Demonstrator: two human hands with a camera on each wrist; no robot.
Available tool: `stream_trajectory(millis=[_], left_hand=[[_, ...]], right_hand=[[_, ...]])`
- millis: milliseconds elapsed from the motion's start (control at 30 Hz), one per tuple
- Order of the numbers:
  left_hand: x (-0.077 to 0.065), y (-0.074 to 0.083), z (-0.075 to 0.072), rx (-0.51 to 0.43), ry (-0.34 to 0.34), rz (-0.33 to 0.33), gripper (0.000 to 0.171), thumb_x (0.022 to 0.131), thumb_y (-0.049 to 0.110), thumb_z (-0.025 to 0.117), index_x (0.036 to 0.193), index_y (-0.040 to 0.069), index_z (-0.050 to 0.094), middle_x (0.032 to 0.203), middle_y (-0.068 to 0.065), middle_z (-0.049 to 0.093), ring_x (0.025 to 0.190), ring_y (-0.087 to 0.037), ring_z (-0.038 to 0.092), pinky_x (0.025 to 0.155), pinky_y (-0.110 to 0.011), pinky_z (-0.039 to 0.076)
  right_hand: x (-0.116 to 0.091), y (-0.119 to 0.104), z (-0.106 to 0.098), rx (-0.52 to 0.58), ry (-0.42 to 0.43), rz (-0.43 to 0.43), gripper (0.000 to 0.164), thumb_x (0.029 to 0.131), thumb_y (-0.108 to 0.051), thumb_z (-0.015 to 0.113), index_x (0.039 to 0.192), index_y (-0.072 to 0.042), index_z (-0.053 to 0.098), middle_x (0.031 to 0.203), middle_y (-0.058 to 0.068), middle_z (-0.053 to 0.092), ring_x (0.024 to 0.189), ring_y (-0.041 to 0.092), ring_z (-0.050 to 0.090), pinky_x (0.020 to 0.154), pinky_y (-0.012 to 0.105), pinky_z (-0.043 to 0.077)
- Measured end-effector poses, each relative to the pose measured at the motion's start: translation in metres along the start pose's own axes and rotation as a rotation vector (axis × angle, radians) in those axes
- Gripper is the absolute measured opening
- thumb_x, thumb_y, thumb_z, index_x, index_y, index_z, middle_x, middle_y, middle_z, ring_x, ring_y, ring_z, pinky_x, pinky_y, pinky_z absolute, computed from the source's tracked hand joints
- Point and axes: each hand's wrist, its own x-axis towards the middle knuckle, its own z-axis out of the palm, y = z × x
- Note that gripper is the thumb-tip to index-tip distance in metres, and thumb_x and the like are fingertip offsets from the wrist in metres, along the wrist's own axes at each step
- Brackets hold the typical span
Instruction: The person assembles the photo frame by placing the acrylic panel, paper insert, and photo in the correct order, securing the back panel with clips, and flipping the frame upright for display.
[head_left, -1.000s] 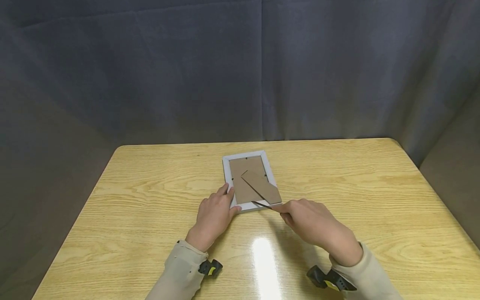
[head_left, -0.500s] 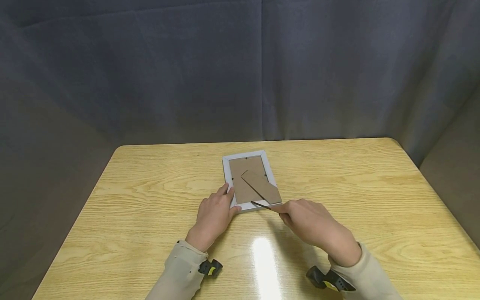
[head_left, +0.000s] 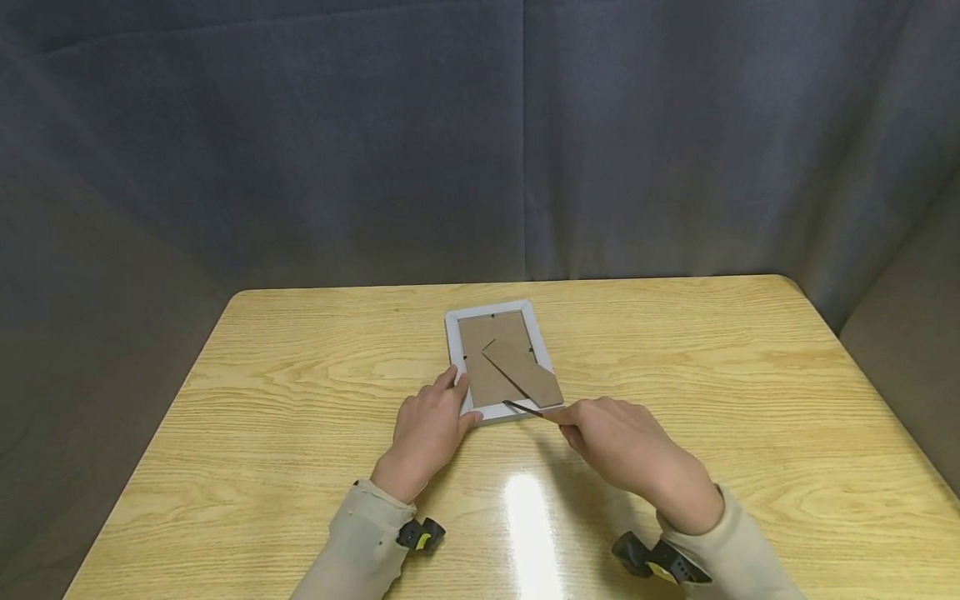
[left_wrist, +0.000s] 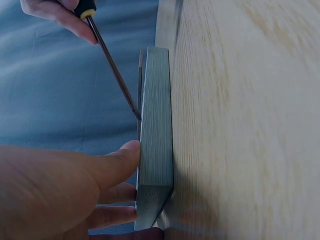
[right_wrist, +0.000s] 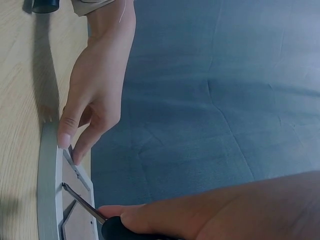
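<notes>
A picture frame lies face down on the table, its pale grey rails surrounding a brown backing board. Slanting over the board's lower right is the brown easel stand. My left hand presses on the frame's near left corner, thumb on the near rail and fingers along the left one. In my right hand I grip a screwdriver with a dark handle and yellow collar. Its metal shaft points left, tip at the inner edge of the near rail. Small dark tabs dot the other rails' inner edges.
The wood-grain table reaches back to a dark grey curtain, which also hangs along both sides. A bright reflection shows on the table in front of the frame. Each wrist wears a black strap with a small camera.
The screwdriver's tip shifts very slightly at the near rail, and the right hand moves barely with it. The frame and left hand stay in place.
</notes>
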Motion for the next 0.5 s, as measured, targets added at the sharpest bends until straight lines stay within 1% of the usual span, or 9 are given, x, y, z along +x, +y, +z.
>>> stream_trajectory(millis=[233,500], left_hand=[[-0.0002,0.0000,0.0001,0.002,0.002,0.001,0.062,0.085,0.043,0.061,0.134,0.006,0.055,0.142,-0.018,0.046,0.105,-0.036,0.059,0.076,-0.047,0.050],[0.0001,-0.0002,0.0007,0.004,0.001,0.002,0.062,0.085,0.043,0.061,0.134,0.006,0.055,0.142,-0.018,0.046,0.105,-0.036,0.059,0.077,-0.048,0.050]], right_hand=[[0.0000,-0.0001,0.0005,-0.001,-0.003,0.003,0.040,0.090,-0.010,0.050,0.120,-0.031,0.068,0.053,-0.008,0.032,0.048,0.008,0.029,0.040,0.026,0.029],[-0.0003,-0.0002,0.0002,-0.004,-0.005,-0.002,0.043,0.088,-0.008,0.051,0.120,-0.033,0.067,0.053,-0.009,0.028,0.048,0.008,0.026,0.041,0.025,0.026]])
